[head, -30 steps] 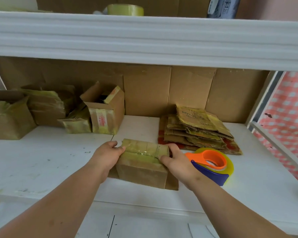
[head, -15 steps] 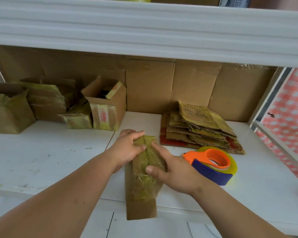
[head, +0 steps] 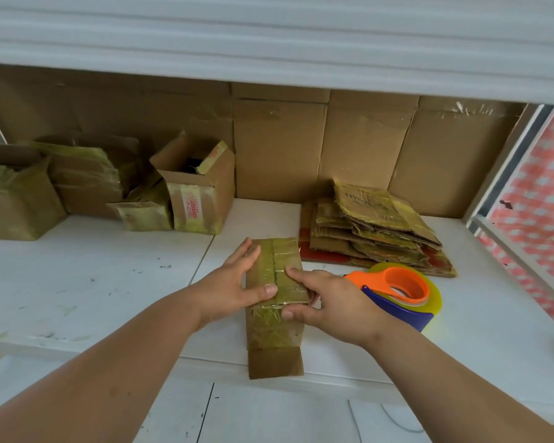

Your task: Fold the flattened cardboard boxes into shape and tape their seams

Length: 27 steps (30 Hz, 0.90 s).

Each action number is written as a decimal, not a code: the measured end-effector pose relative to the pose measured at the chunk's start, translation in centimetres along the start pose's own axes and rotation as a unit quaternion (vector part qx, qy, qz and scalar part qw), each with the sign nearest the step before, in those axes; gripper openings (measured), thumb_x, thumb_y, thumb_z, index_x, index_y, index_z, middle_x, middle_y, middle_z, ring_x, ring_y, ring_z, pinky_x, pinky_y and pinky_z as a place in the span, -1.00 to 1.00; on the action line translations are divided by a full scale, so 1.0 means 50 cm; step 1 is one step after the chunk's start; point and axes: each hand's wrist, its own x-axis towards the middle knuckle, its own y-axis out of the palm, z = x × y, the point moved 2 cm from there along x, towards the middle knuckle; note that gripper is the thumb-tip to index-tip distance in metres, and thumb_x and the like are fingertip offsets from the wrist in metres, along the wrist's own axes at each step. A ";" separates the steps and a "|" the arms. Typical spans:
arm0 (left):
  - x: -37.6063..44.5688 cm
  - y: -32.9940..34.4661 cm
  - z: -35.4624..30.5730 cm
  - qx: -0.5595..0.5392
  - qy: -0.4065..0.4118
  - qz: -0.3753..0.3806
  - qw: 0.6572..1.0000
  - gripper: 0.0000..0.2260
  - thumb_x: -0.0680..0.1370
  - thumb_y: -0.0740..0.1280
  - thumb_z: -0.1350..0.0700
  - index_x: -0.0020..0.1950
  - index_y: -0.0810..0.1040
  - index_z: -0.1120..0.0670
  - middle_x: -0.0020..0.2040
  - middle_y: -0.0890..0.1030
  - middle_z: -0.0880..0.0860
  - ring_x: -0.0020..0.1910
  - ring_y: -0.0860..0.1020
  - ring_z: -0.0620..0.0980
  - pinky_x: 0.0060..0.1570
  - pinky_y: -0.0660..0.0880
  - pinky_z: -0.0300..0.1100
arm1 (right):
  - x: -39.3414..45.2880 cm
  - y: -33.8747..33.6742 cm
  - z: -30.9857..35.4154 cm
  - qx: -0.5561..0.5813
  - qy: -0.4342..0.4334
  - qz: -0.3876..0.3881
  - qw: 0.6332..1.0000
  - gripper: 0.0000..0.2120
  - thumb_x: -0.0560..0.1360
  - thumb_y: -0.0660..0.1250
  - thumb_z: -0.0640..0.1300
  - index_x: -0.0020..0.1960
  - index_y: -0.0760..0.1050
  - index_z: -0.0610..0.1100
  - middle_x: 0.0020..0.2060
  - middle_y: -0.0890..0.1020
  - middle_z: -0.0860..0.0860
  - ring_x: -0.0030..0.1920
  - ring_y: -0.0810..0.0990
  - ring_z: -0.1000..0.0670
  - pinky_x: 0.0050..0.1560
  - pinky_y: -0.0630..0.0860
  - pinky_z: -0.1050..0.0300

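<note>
Head view: taped cardboard box [head: 274, 302], worktop [head: 93, 282] front edge; left hand [head: 234, 287] flat on it, right hand [head: 327, 298] pinching its near corner.

**Both hands on a taped box**

A small cardboard box [head: 274, 302] stands on the white shelf [head: 77, 282]. The left hand [head: 234, 286] lies flat against its side and top; the right hand [head: 330, 298] holds its right edge, forefinger on top. A tape dispenser [head: 400, 295] sits just beside a stack of flattened boxes [head: 371, 231].
</note>
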 end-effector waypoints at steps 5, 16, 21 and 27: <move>-0.011 0.004 -0.014 0.108 0.059 -0.137 0.983 -0.50 0.48 0.45 -0.14 0.37 0.42 -0.10 0.39 0.28 -0.14 0.40 0.29 -0.12 0.40 0.29 -0.16 | -0.021 -0.045 -0.052 0.070 0.049 -0.107 0.991 -0.40 0.49 0.25 0.35 0.46 0.33 0.17 0.05 0.58 0.11 0.08 0.56 0.06 0.12 0.49 0.09; -0.027 0.007 -0.037 0.192 0.093 -0.161 0.964 -0.74 0.60 0.33 0.07 0.28 0.59 -0.02 0.13 0.37 -0.23 0.28 0.31 -0.15 0.28 0.25 -0.31 | -0.082 -0.053 -0.227 -0.201 0.277 -0.018 0.940 -0.82 0.51 0.27 0.16 -0.02 0.39 0.08 -0.10 0.56 0.10 0.10 0.52 0.00 0.54 -0.01 -0.23; -0.032 0.015 -0.077 0.219 0.089 -0.139 0.962 -0.73 0.60 0.30 0.23 0.19 0.62 -0.07 0.04 0.49 -0.16 0.07 0.51 -0.15 0.06 0.43 -0.34 | -0.101 -0.067 -0.199 -0.069 0.197 -0.065 0.976 -0.83 0.55 0.35 0.07 0.06 0.40 0.09 -0.10 0.60 0.14 -0.02 0.51 0.12 0.52 0.06 -0.17; -0.048 0.009 -0.129 0.167 0.088 -0.143 0.972 -0.79 0.65 0.24 0.05 0.24 0.59 -0.08 0.13 0.58 -0.15 0.05 0.53 -0.18 0.04 0.48 -0.32 | -0.119 -0.103 -0.134 0.058 0.080 -0.085 0.991 -0.78 0.47 0.49 0.00 0.03 0.48 0.10 -0.12 0.65 0.16 -0.04 0.61 0.08 0.34 0.41 -0.23</move>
